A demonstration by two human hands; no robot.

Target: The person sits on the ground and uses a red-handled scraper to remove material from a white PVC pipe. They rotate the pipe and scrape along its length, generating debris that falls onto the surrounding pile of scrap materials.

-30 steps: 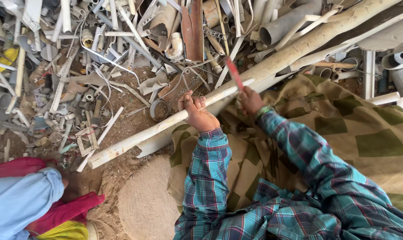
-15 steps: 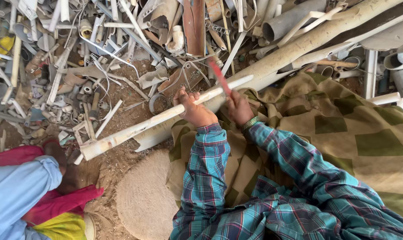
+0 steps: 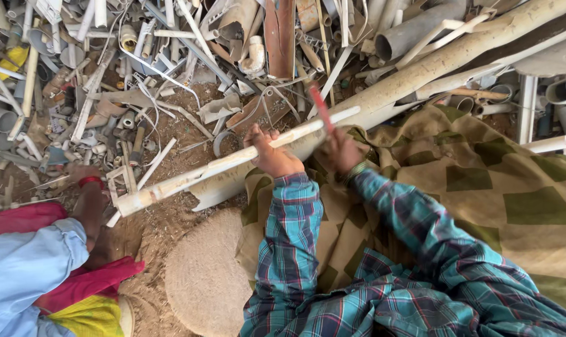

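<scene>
the thin pipe (image 3: pixel 233 163) lies slantwise across the middle; the left hand (image 3: pixel 272 156) grips it from below, near its right half; the right hand (image 3: pixel 340 151) sits just right of that, holding a stick (image 3: pixel 321 107) that crosses the pipe; a thicker pipe (image 3: pixel 458 56) lies behind the thin pipe; the scrap heap (image 3: pixel 139 68) lies beyond it; a round mat (image 3: pixel 202 274) lies below it; the cloth (image 3: pixel 495 187) lies to its lower right; another person's arm (image 3: pixel 89 206) lies at its left end.

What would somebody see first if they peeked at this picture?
First, the two hands in the middle: the left hand grips a long dirty white pipe that slants across the ground, and the right hand holds a thin red tool against it. Behind them, a big heap of broken pipes and scrap fills the top. Another person's arm with a red bangle shows at left.
</scene>
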